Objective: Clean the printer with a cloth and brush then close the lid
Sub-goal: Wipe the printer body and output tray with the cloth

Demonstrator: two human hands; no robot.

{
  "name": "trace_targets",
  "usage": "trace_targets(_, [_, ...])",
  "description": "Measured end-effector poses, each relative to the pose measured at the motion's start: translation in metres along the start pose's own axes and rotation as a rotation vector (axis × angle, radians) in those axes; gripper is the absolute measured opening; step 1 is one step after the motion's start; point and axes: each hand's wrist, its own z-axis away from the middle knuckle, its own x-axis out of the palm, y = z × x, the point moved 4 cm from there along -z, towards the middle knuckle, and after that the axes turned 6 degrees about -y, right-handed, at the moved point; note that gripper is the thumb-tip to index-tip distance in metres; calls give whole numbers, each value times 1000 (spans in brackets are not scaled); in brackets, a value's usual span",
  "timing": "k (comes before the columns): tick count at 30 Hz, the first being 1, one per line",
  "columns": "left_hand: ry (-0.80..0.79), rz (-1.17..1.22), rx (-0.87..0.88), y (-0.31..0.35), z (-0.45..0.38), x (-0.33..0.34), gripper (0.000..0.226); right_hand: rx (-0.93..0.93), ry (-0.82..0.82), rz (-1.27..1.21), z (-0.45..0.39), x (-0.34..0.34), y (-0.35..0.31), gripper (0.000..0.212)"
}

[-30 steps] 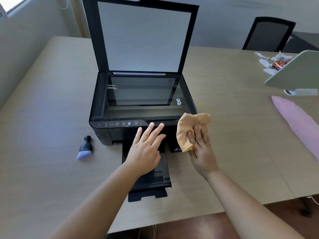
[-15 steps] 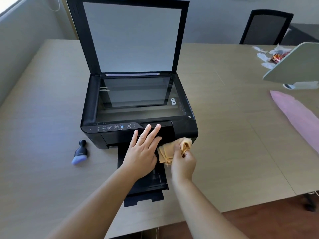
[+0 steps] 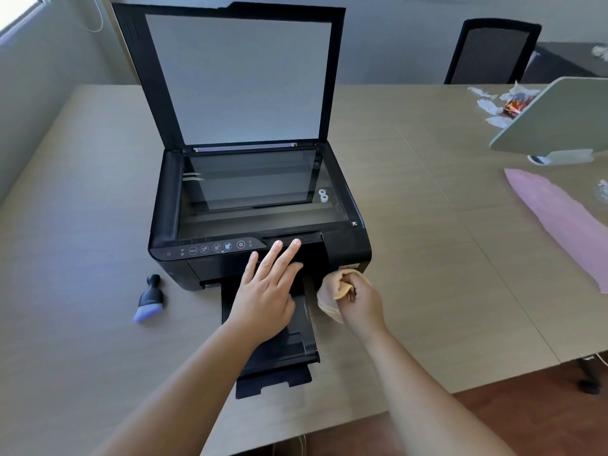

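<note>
A black printer (image 3: 345, 248) stands on the table with its scanner lid (image 3: 237, 80) raised upright and the glass (image 3: 250, 189) bare. Its paper tray (image 3: 279, 357) sticks out toward me. My left hand (image 3: 266, 291) lies flat on the printer's front, fingers spread and reaching the top edge. My right hand (image 3: 362, 301) grips a bunched orange cloth (image 3: 332, 291) against the printer's front right corner. A small black brush with pale blue bristles (image 3: 148, 302) lies on the table left of the printer, apart from both hands.
The beige table (image 3: 82, 192) has a pink cloth (image 3: 559, 218) at its right edge, beside a white stand (image 3: 552, 126) and crumpled wrappers (image 3: 503, 103). A black chair (image 3: 490, 51) stands behind the table at the back right. The near table edge (image 3: 493, 380) drops to a wooden floor.
My right hand has brought the cloth down from the printer's top front edge to its lower front right corner and bunched it up. My left hand has stayed on the front.
</note>
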Motion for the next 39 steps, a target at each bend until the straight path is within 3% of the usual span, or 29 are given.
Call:
trace_targets(5, [-7, 25, -5, -2, -1, 0, 54, -80, -10, -111, -10, -8, -27, 41])
trace_targets(10, [-9, 19, 5, -1, -1, -1, 52, 35, -131, -52, -10, -3, 8, 29])
trace_targets(13, [-14, 12, 0, -2, 0, 0, 52, 61, -81, -4, -11, -13, 15, 24])
trace_targets(17, [-7, 5, 2, -3, 0, 1, 52, 131, 75, -200, -11, -22, 14, 14])
trace_targets(22, [-30, -10, 14, -4, 0, -1, 52, 462, 140, -695, -5, 0, 35, 17])
trace_targets(23, [-34, -11, 12, -3, 0, -1, 52, 470, 133, -697, -4, -1, 33, 17])
trace_targets(26, [-41, -19, 11, -5, 0, -2, 53, 263, 153, -521, -14, -21, 1, 12])
trace_targets(31, [-34, -13, 14, -3, 1, -1, 52, -319, 223, 222, -45, -31, -59, 22])
trace_targets(34, [-20, -7, 21, -5, 0, 0, 53, -548, 108, 288, -42, -8, -70, 22])
trace_targets(36, [-23, -17, 24, -5, 0, 0, 53, -604, 53, 420, -36, 2, -58, 33])
trace_targets(39, [-34, -19, 19, -6, -1, 0, 54, -334, 110, 289, -50, -21, -30, 38])
